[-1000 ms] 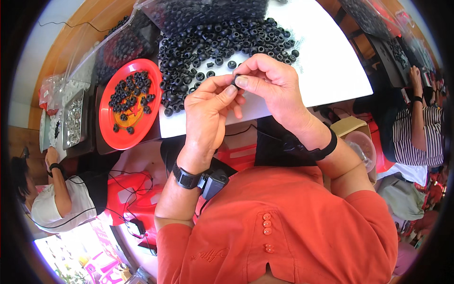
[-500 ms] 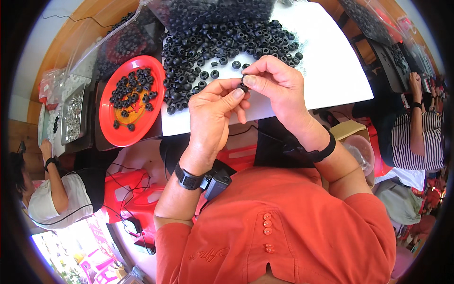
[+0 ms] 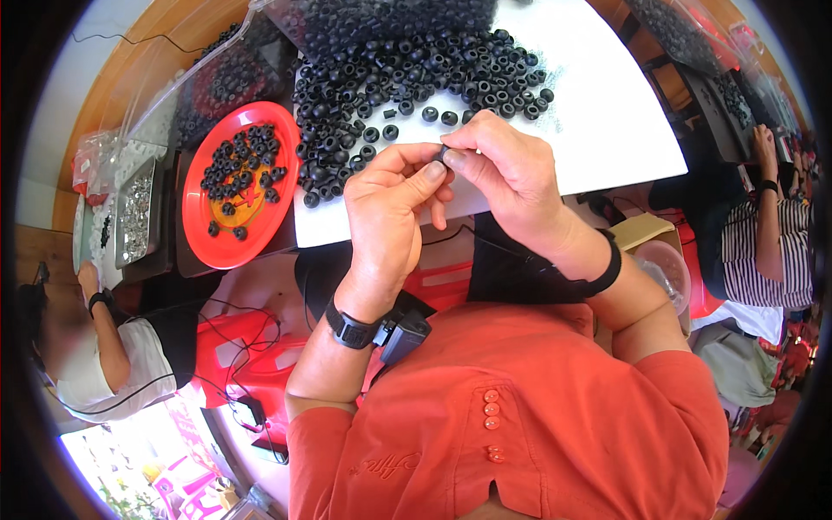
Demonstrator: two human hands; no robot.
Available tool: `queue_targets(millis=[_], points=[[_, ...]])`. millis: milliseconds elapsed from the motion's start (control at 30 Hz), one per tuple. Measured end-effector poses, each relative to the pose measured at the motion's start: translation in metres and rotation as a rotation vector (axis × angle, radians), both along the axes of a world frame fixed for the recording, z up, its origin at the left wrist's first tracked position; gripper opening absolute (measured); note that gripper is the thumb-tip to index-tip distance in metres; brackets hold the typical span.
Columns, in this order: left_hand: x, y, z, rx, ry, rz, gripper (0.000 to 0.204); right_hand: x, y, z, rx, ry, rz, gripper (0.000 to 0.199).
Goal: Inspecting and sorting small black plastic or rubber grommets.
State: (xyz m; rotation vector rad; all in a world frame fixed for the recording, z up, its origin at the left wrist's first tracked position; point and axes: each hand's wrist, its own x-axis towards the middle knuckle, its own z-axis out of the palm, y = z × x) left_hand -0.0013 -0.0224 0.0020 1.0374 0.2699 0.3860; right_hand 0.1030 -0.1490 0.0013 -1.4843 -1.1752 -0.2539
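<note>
Between my fingertips is a small black ring-shaped part [image 3: 445, 155], mostly covered by the fingers. My left hand [image 3: 390, 195] pinches it from the left with thumb and forefinger. From the right, my right hand [image 3: 510, 165] closes thumb and forefinger on the same part. Both hands are over the near edge of a white board [image 3: 598, 104]. Just beyond them lies a large heap of black ring-shaped parts [image 3: 425, 74], round with holes through them. On the left, a red oval plate [image 3: 201, 234] carries several similar black parts.
A clear plastic bin [image 3: 381, 22] of black parts stands behind the heap. At the left is a metal tray [image 3: 137, 212] of small shiny pieces. An open cardboard box [image 3: 641, 232] sits below the board's right side. Two people work at either side, one in a striped shirt [image 3: 763, 251].
My right hand has turned and its thumb and forefinger have come down closer over the black part, hiding more of it. My left hand has barely moved.
</note>
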Motion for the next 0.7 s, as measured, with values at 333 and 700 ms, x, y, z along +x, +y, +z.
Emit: queue_targets(millis=[333, 700], points=[[0.001, -0.005, 0.005, 0.057, 0.091, 0.013, 0.015, 0.008, -0.007, 0.016, -0.176, -0.380, -0.114, 0.019], [0.001, -0.008, 0.004, 0.097, 0.092, 0.062, 0.012, 0.004, -0.008, 0.017, -0.235, -0.325, -0.097, 0.019]])
